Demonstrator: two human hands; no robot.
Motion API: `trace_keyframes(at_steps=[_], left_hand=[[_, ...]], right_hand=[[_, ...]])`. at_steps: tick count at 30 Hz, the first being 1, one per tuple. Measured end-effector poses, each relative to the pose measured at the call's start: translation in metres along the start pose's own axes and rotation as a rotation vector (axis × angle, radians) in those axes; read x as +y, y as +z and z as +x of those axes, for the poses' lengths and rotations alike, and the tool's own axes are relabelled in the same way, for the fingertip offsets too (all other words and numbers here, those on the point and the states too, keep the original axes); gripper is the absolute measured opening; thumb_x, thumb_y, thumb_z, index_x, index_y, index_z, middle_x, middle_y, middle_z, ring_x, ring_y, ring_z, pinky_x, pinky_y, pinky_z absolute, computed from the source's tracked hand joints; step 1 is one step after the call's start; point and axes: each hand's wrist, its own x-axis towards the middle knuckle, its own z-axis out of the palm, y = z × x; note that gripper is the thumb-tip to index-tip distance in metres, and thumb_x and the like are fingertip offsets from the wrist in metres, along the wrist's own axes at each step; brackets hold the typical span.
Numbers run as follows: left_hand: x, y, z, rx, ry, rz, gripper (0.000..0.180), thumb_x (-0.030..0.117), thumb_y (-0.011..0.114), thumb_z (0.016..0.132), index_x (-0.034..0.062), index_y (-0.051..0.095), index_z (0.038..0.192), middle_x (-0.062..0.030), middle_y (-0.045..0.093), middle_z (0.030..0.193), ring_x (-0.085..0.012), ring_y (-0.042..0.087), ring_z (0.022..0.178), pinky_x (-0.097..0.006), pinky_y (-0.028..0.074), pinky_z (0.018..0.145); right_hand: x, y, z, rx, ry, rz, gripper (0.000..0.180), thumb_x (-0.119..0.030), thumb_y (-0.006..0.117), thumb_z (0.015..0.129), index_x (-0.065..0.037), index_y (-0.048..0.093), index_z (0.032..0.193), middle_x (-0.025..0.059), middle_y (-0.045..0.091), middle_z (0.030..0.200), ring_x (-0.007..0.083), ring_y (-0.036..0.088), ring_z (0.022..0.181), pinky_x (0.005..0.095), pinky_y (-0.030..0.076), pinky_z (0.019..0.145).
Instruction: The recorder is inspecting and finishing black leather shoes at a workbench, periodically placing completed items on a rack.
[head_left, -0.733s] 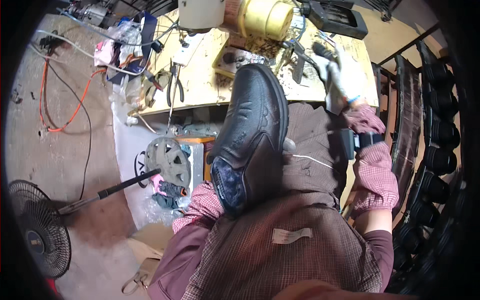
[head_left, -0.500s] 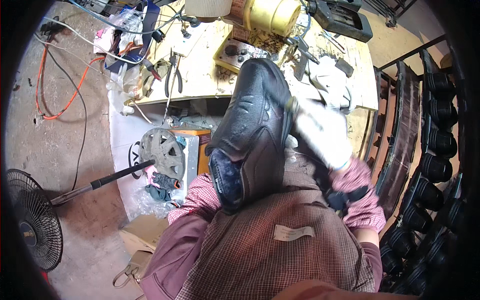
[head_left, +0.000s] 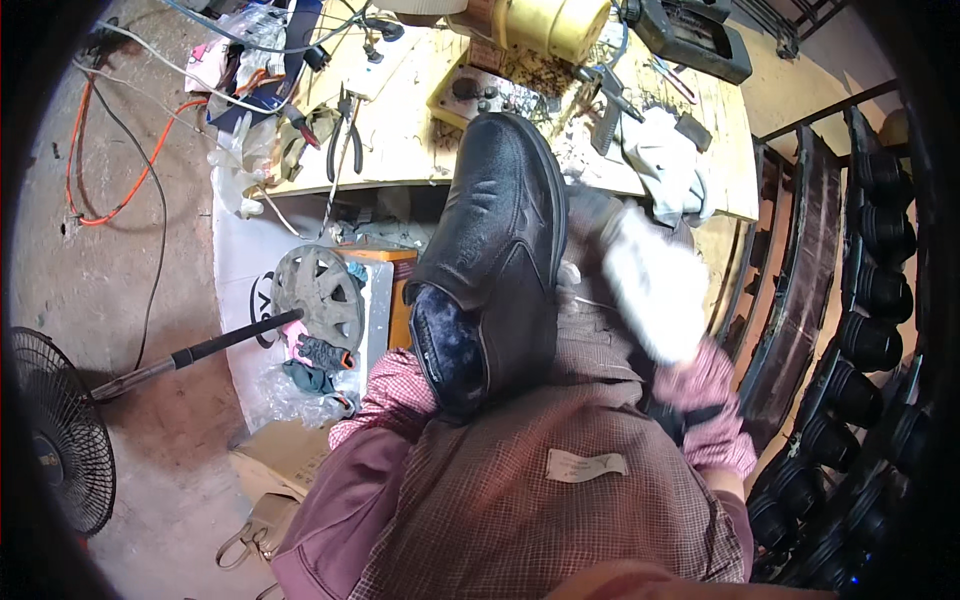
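Note:
A black leather slip-on shoe (head_left: 487, 230) with a dark fuzzy lining stands toe-up in front of my apron (head_left: 540, 470), its opening toward me. My left sleeve (head_left: 385, 400) runs behind the shoe; my left hand is hidden there. My right hand (head_left: 655, 290), in a white glove and smeared by motion, is closed around what looks like a dark brush (head_left: 592, 212). The blurred brush is to the right of the shoe's sole edge, apart from the upper.
Ahead is a wooden bench (head_left: 400, 150) with a yellow machine (head_left: 555, 28), pliers (head_left: 345, 140) and a white cloth (head_left: 665, 165). A fan (head_left: 65, 435) stands at left, near a cardboard box (head_left: 285, 455). Racks with several black shoes (head_left: 880, 285) line the right.
My right hand has drawn the brush off the shoe's side, back toward me and rightward. The shoe has tipped slightly left; the view has shifted a little.

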Motion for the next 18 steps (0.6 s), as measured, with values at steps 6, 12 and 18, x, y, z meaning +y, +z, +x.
trace_keyframes(at_steps=[6, 12, 18], left_hand=[[0.051, 0.0, 0.035, -0.089, 0.054, 0.001, 0.048, 0.038, 0.046, 0.109, -0.0022, 0.052, 0.135, -0.0194, 0.063, 0.112, -0.0302, 0.064, 0.1, -0.042, 0.055, 0.093], [0.1, 0.001, 0.07, -0.152, 0.085, -0.012, 0.048, 0.037, 0.046, 0.109, -0.0025, 0.052, 0.136, -0.0193, 0.063, 0.112, -0.0299, 0.064, 0.1, -0.042, 0.055, 0.093], [0.001, -0.016, 0.051, -0.12, -0.081, -0.059, 0.048, 0.037, 0.045, 0.109, -0.0028, 0.052, 0.136, -0.0192, 0.063, 0.112, -0.0295, 0.064, 0.1, -0.041, 0.055, 0.093]], right_hand=[[0.132, 0.012, 0.071, -0.101, 0.302, -0.149, 0.052, -0.035, 0.06, 0.1, -0.009, 0.057, 0.144, 0.02, 0.066, 0.131, 0.0386, 0.064, 0.113, 0.0456, 0.05, 0.098], [0.237, 0.035, 0.044, -0.231, 0.221, -0.591, 0.055, -0.031, 0.063, 0.097, -0.01, 0.055, 0.146, 0.0219, 0.064, 0.134, 0.0413, 0.059, 0.123, 0.0465, 0.047, 0.106], [0.234, 0.016, 0.076, -0.311, 0.6, -0.108, 0.048, -0.029, 0.077, 0.085, -0.004, 0.07, 0.126, 0.0226, 0.073, 0.116, 0.0359, 0.07, 0.108, 0.0405, 0.054, 0.096]])
